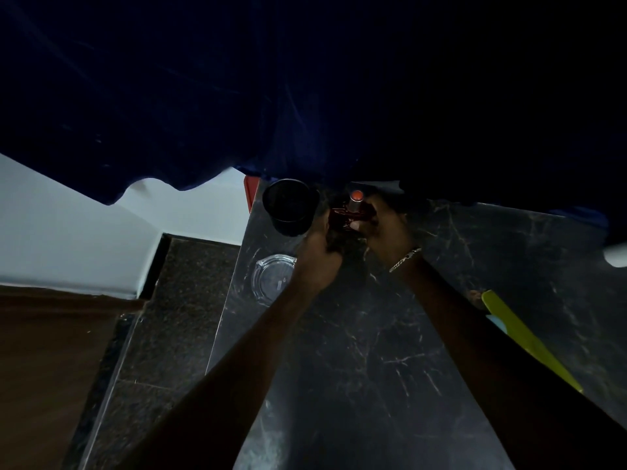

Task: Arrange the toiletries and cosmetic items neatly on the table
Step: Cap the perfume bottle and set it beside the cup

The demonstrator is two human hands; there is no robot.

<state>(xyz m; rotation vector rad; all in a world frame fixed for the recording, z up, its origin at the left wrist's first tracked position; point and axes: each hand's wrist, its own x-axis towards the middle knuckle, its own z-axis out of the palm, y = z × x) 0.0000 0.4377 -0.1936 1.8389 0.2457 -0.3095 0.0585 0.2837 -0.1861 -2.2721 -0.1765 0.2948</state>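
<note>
The scene is dim. Both my hands meet at the far side of the black marble table (373,351). My right hand (383,228) grips a small dark red bottle (347,215) with an orange-red round cap (356,195). My left hand (320,256) is closed against the lower side of the same bottle; its fingers are in shadow. A black round cup (290,206) stands just left of the bottle, tilted toward the camera view. A bracelet sits on my right wrist.
A clear glass ashtray (271,278) lies left of my left forearm near the table's left edge. A yellow-green flat object (522,334) lies at the right. A dark blue cloth (271,96) hangs across the upper view. A white item (615,256) shows at the right edge.
</note>
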